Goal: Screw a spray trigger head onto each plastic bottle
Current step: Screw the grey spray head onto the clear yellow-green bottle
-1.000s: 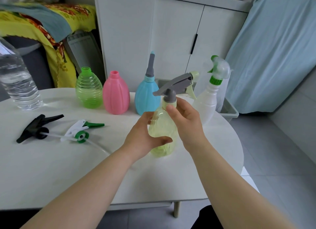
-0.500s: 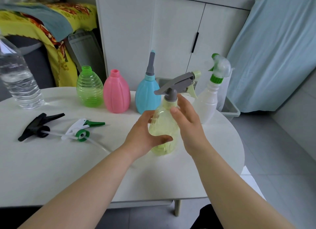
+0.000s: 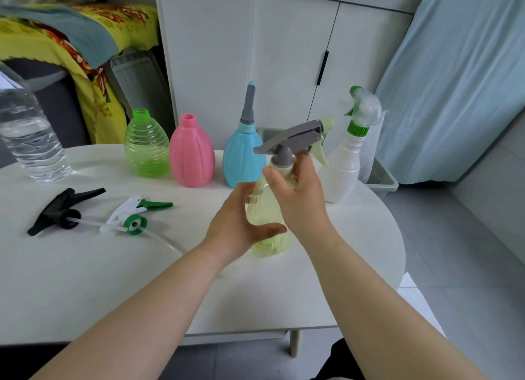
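The pale yellow bottle (image 3: 267,209) is stood upright on the white table (image 3: 85,280), toward its right edge and nearer the front than the row of bottles behind. Its body is gripped by the left hand (image 3: 238,223), the thumb closed across the front and the fingers curled behind. The grey trigger head (image 3: 289,141) is seated on its neck. The right hand (image 3: 298,198) is held at the shoulder just below the grey collar, with fingers spread and only loosely curved; whether the collar is pinched at all cannot be told.

The step in hand is judged to be the tightening of this head. A fresh grip on the collar and another turn seem called for, with the bottle kept steady.

Along the back edge, the green bottle (image 3: 146,149) and pink bottle (image 3: 191,155) are left uncapped. A black trigger head (image 3: 61,212) and a white-and-green trigger head (image 3: 133,215) are laid near the left edge.
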A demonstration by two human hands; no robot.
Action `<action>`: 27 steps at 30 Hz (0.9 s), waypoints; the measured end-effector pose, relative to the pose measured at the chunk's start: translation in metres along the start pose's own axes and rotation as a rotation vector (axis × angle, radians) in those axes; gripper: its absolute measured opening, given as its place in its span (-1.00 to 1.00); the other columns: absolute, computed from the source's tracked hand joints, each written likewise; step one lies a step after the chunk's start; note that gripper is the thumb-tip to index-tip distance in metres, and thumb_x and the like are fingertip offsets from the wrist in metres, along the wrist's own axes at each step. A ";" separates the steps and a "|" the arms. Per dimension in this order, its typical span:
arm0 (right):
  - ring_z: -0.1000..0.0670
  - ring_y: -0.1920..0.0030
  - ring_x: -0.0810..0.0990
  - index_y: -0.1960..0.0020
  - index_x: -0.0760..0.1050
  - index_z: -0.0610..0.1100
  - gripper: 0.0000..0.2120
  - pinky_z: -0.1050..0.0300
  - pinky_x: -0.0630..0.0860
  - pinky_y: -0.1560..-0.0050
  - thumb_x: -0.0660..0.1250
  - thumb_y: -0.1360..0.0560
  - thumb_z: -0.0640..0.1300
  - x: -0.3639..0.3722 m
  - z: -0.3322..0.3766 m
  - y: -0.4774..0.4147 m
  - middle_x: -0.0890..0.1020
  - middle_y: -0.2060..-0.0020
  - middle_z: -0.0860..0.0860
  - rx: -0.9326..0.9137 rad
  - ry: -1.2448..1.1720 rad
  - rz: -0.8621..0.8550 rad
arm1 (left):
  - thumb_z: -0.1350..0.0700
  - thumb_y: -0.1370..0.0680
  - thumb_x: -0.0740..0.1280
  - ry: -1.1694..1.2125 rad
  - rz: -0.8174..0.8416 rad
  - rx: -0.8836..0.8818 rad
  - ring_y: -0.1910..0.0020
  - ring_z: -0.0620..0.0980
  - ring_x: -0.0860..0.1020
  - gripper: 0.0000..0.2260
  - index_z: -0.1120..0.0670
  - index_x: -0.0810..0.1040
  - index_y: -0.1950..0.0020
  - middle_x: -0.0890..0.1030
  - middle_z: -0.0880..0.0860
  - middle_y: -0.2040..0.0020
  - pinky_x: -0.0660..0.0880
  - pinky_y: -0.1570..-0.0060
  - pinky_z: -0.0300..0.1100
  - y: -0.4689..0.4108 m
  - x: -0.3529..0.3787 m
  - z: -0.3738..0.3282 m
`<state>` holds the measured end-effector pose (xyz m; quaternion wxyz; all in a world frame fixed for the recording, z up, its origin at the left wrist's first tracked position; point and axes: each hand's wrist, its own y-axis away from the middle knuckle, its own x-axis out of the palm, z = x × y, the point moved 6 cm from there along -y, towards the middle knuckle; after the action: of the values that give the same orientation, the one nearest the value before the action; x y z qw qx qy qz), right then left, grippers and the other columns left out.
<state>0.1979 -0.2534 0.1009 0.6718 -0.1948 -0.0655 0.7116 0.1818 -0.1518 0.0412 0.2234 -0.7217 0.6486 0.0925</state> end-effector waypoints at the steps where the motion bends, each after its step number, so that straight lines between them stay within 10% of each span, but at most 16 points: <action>1: 0.39 0.32 0.44 0.18 0.37 0.05 -0.84 0.56 0.33 0.29 0.33 -0.42 -0.16 -0.001 0.002 -0.003 0.45 0.31 0.21 0.014 0.029 0.048 | 0.00 -0.21 0.53 -0.003 0.002 -0.006 -0.08 -0.14 0.38 -0.36 -0.02 0.29 -0.18 0.41 -0.14 -0.07 0.30 -0.08 -0.22 0.000 -0.001 -0.001; 8: 0.02 0.06 0.62 0.04 0.51 -0.09 -0.80 0.31 0.52 -0.01 0.29 -0.41 -0.32 0.003 0.011 -0.006 0.64 0.02 -0.10 0.173 -0.214 0.593 | 0.11 -0.24 0.53 0.085 0.277 -0.024 -0.13 -0.33 0.33 -0.35 -0.34 0.20 -0.05 0.34 -0.37 -0.07 0.25 0.10 -0.62 -0.001 -0.007 -0.002; 11: -0.13 0.04 0.61 0.09 0.53 -0.06 -0.81 0.26 0.53 0.00 0.32 -0.39 -0.31 0.002 0.012 -0.008 0.59 -0.11 -0.27 0.169 -0.202 0.496 | 0.09 -0.23 0.53 0.066 0.219 -0.051 -0.18 -0.17 0.37 -0.40 -0.25 0.27 -0.08 0.43 -0.22 -0.08 0.27 0.08 -0.46 -0.004 -0.006 -0.004; 16: 0.26 0.31 0.55 0.25 0.51 0.07 -0.80 0.43 0.47 0.20 0.41 -0.35 -0.23 -0.005 0.006 -0.007 0.67 0.18 -0.02 0.083 -0.087 0.116 | 0.00 -0.19 0.53 -0.047 -0.088 -0.083 -0.14 -0.07 0.40 -0.31 -0.03 0.29 -0.23 0.40 -0.13 -0.04 0.29 -0.07 -0.26 0.003 0.002 -0.006; 23: -0.08 0.07 0.59 0.11 0.55 -0.03 -0.78 0.24 0.52 -0.07 0.36 -0.24 -0.14 -0.004 0.006 -0.006 0.63 0.07 0.08 0.190 -0.299 0.599 | 0.13 -0.27 0.51 0.129 0.264 -0.091 -0.22 -0.20 0.33 -0.36 -0.18 0.27 -0.22 0.39 -0.22 -0.15 0.27 0.01 -0.42 0.004 -0.001 -0.003; 27: 0.03 0.01 0.59 0.12 0.55 -0.03 -0.81 0.18 0.49 -0.12 0.41 -0.30 -0.22 -0.006 0.002 -0.007 0.64 0.08 0.07 0.171 -0.226 0.381 | 0.02 -0.21 0.53 0.026 0.044 -0.142 -0.18 -0.04 0.42 -0.38 -0.05 0.33 -0.18 0.44 -0.11 -0.08 0.34 -0.05 -0.25 0.005 0.003 -0.004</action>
<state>0.2044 -0.2582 0.1061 0.5280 -0.0650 -0.0420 0.8457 0.1766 -0.1564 0.0426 0.1610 -0.7224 0.6590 0.1339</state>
